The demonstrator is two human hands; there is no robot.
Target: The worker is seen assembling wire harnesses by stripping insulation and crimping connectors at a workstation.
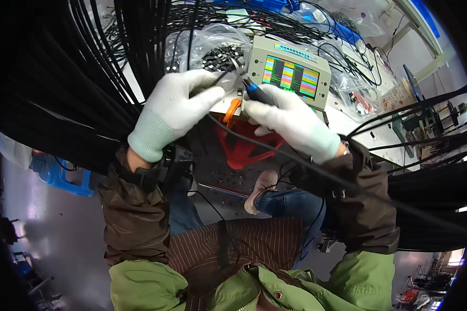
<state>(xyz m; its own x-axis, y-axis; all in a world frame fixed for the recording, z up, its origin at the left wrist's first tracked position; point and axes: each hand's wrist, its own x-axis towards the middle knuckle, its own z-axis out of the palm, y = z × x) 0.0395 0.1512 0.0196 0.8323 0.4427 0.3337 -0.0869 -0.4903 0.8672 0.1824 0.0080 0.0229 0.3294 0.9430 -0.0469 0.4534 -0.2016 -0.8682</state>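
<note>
Nearest us: green jacket sleeves and brown cuffs, both forearms rising from the lower edge. Between them, our striped apron [233, 243] and, lower down, a shoe [262, 189] on the floor.

Left hand [179, 106], white knit glove, closed. Fingers curl around the end of a thin black cable [275, 150], pinching it near the tip. The cable's long axis runs from that pinch down and to the right, passing under the right wrist and on toward the lower right rim.

Right hand [290, 122], same glove, closed on a tool with a blue handle [258, 94]. The tool's axis slants up and to the left, so its metal tip points at the cable end held by the left hand. Tip and cable end look as if they meet just above the left fingers; we cannot tell whether they actually touch.

The two hands sit just beside each other, thumbs nearly meeting. An orange clip [231, 111] hangs just below the gap between them, a red plastic stool [246, 147] beneath.

Just beyond the hands: a beige tester box [290, 72] with a coloured striped screen, on the white surface [347, 122]. Behind the left hand, a clear bag of small dark parts [220, 52].

Farther: dense bundles of black cables [83, 78] hang to the left and cross at the right.
</note>
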